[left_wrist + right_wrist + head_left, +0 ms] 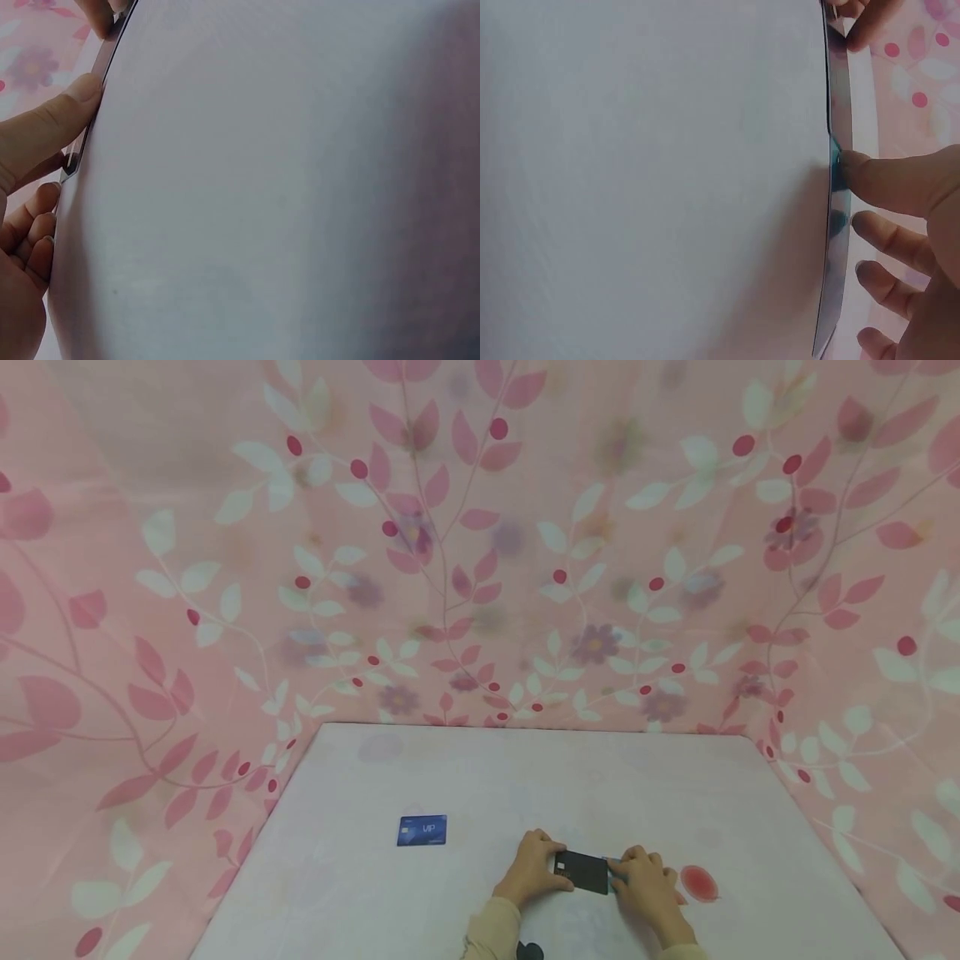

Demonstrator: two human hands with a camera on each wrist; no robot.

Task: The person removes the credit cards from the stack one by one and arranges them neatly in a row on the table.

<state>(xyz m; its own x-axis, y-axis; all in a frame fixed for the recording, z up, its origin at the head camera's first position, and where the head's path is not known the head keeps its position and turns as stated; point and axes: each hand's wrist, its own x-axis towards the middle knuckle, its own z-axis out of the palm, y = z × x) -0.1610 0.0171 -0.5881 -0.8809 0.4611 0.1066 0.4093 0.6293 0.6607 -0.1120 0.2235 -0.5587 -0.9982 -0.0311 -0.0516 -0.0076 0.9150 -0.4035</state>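
Observation:
A black card (pixel 585 872) with a small chip lies on the white table, slightly turned. My left hand (pixel 531 870) holds its left end, thumb at the near edge and index finger at the far edge. In the left wrist view, that thumb (pixel 56 120) rests on the thin card edge. Right of the black card, my right hand (pixel 647 892) has thumb and index finger on a blue card (pixel 840 180), which meets or overlaps the black one's end. Most of the blue card is hidden under the hand in the head view.
A dark blue card marked VIP (pixel 422 830) lies on the table (pixel 360 893) to the left. A red oval (pixel 700 883) shows just right of my right hand. Some small black thing (pixel 529 952) is at the near edge. Pink floral fabric (pixel 480 568) surrounds the table.

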